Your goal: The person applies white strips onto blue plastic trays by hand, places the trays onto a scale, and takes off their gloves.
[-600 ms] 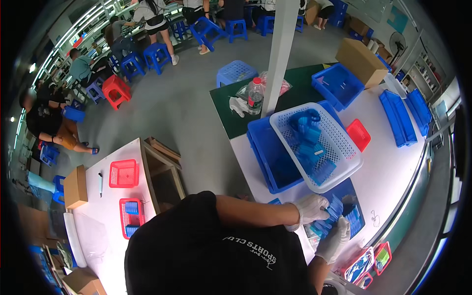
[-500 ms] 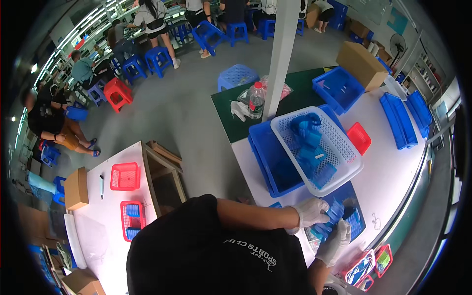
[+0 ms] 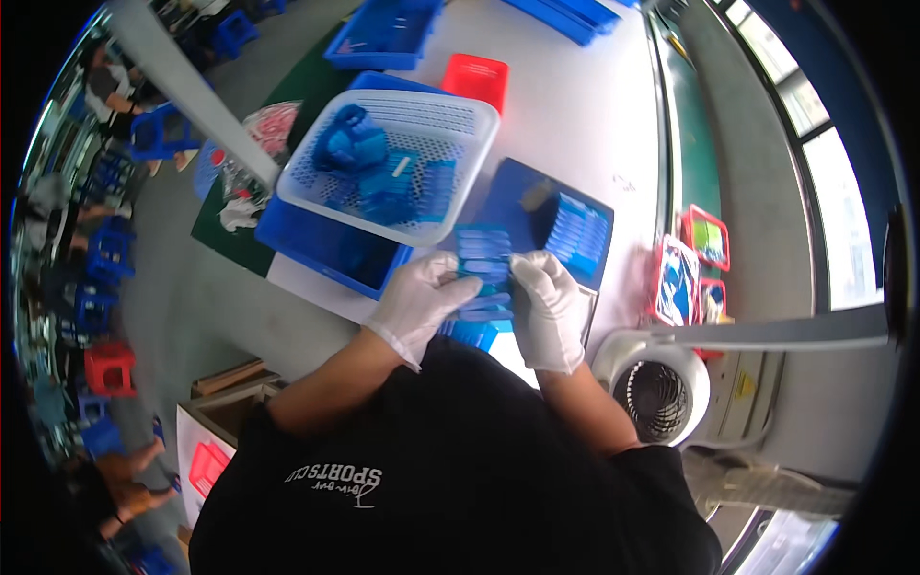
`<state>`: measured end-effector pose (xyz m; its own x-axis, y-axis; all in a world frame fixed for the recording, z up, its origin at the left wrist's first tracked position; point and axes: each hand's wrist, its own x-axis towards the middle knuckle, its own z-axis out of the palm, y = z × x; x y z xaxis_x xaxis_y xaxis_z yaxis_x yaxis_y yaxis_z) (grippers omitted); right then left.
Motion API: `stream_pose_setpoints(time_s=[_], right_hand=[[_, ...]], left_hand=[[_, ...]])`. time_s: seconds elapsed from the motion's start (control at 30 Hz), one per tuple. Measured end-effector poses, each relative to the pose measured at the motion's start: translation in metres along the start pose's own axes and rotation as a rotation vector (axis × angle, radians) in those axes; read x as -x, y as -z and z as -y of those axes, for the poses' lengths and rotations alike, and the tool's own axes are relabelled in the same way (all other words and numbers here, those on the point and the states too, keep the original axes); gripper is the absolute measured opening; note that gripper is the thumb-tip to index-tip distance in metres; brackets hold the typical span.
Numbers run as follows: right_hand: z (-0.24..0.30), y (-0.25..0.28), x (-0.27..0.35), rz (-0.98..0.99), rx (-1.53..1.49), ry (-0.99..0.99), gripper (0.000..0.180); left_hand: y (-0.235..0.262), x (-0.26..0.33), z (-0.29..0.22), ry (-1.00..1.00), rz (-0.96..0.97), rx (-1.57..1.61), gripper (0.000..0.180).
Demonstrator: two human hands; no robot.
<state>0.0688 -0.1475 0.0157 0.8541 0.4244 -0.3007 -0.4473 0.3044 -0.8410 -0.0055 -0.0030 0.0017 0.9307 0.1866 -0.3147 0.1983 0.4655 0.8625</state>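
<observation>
In front of my chest I hold a bunch of translucent blue ribbed plastic strips (image 3: 484, 251). My white-gloved left hand (image 3: 422, 297) is closed round its left side, thumb across the lower part. The gloved right hand (image 3: 548, 302) pinches the right edge with thumb and fingertips. A row of similar blue ribbed pieces (image 3: 579, 235) lies on a dark blue flat board or tray (image 3: 508, 196) just beyond my right hand. Beyond my left hand, a white perforated basket (image 3: 436, 230) holds more blue pieces (image 3: 383, 182). Motion blur hides the strips' exact shape.
Blue bins (image 3: 326, 240) sit under the basket, with a red tray (image 3: 476, 81) behind. A slanting post (image 3: 192, 86) rises at the left. On the right are a round white fan (image 3: 661, 388) and red baskets (image 3: 676, 278) of packets. People and stools are far left.
My view has turned to the right, so the table and basket appear further left. Both hands still hold the blue strips, now in front of my chest, with the bunch spread flat between them.
</observation>
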Motion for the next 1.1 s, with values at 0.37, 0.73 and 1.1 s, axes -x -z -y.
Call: stream_pose_setpoints(time_s=[0.37,0.73,1.1], right_hand=[[0.001,0.008,0.000,0.005,-0.065,-0.008,0.012],[-0.009,0.008,-0.003,0.028,0.057,0.052,0.009],[-0.007,-0.002,0.003,-0.041,0.161,0.118,0.012]], left_hand=[[0.002,-0.007,0.001,0.036,0.087,0.020,0.034],[0.007,-0.009,0.002,0.033,0.048,-0.094,0.036],[-0.001,-0.002,-0.005,0.018,0.078,0.025,0.036]])
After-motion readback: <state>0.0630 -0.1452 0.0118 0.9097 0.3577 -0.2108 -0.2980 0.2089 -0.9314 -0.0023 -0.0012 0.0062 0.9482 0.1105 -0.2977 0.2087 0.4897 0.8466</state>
